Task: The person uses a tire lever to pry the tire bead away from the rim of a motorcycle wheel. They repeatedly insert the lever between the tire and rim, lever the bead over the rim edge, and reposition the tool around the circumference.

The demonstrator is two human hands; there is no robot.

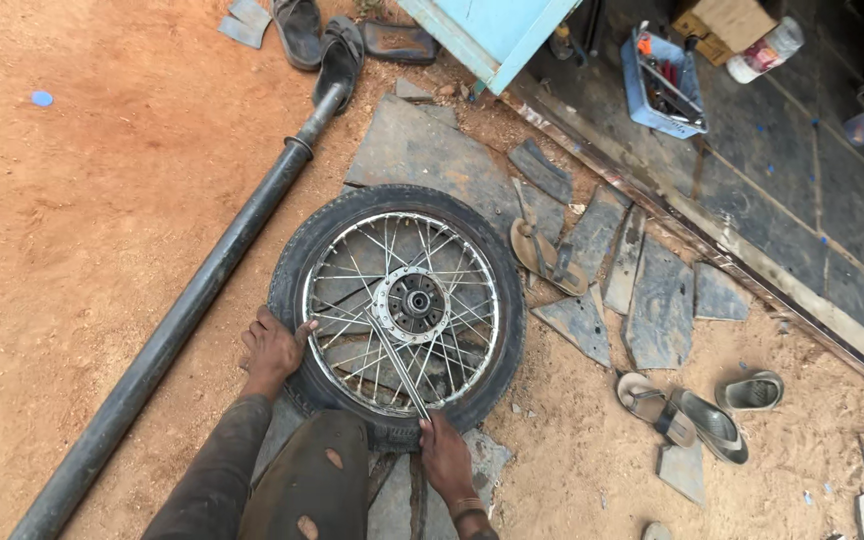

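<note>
A spoked motorcycle wheel [407, 305] with its black tyre [497, 270] lies flat on stone slabs. My left hand [274, 350] presses palm down on the tyre's left side, fingers spread and thumb toward the rim. My right hand [446, 452] sits at the tyre's near edge, closed around the end of a long metal lever [397, 365]. The lever runs from there across the spokes up to the hub [414, 300]. My knee in torn dark trousers [317, 470] is between my arms.
A long black pipe [192, 300] lies diagonally on the sand left of the wheel. Sandals [547, 258] and slippers [692, 415] lie to the right, among broken stone slabs [657, 300]. A blue tool tray [664, 85] stands on the dark floor at the back right.
</note>
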